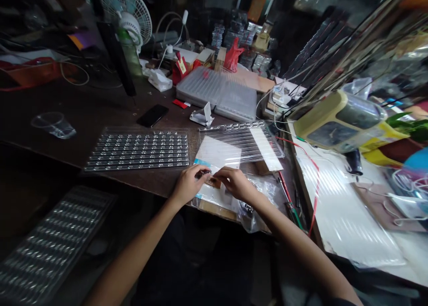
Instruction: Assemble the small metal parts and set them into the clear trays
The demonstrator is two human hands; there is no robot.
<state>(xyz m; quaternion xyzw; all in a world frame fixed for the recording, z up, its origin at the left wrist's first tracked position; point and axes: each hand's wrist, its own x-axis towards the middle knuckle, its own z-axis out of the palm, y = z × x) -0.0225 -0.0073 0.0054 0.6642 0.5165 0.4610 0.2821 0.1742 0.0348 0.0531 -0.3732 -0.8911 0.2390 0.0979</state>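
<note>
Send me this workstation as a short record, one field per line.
Left hand: pinching a small dark part
Right hand: fingertips close beside it; whether they grip anything is unclear
Under hands: white board
Left of hands: tray of shiny parts
Beyond hands: clear tray, shiny parts along its far edge
By right wrist: plastic bag

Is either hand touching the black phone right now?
No, the black phone lies on the dark tabletop, apart from the left hand and right hand, which have their fingertips over the white sheet.
</note>
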